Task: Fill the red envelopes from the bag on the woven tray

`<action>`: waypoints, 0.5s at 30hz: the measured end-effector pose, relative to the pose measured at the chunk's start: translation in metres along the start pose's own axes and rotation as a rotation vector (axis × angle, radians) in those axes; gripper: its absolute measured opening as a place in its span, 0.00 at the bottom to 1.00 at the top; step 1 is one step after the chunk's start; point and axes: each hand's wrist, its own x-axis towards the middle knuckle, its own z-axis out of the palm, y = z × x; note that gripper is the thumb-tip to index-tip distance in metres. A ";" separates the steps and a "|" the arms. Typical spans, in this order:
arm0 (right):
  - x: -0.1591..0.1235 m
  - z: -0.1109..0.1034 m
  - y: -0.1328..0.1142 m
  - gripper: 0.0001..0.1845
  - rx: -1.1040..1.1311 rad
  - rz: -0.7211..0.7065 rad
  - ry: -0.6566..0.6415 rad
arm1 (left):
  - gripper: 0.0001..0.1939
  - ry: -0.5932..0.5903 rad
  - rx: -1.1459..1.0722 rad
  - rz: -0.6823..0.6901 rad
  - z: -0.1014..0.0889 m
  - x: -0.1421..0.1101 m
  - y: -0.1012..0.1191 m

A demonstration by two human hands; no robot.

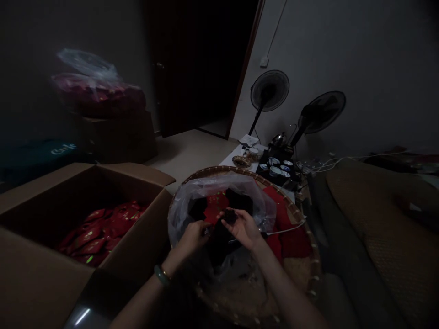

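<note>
In a dim room, a round woven basket tray (302,274) lies in front of me. On it sits a clear plastic bag (219,187) with dark contents and red packets (216,204). My right hand (242,226) is palm up over the bag, fingers curled round a small dark lump (229,214). My left hand (194,235), with a green bangle (160,275) on its wrist, is closed beside it at the bag's edge; what it pinches is too dark to name.
An open cardboard box (37,269) holding several red packets (99,230) stands at the left. Behind it another box (116,135) carries a bagged red bundle (96,91). Two standing fans (269,91), a tea tray with cups (277,167), cables and a sofa (377,237) fill the right.
</note>
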 end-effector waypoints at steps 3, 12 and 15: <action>-0.003 0.011 0.014 0.09 -0.048 0.007 -0.007 | 0.19 0.012 -0.038 -0.010 0.000 0.000 0.003; -0.001 0.019 0.027 0.15 -0.410 0.031 0.057 | 0.19 0.044 -0.154 -0.039 0.001 -0.002 -0.007; 0.002 0.018 0.025 0.19 -0.696 -0.010 0.041 | 0.17 0.058 -0.197 -0.056 0.002 -0.001 -0.007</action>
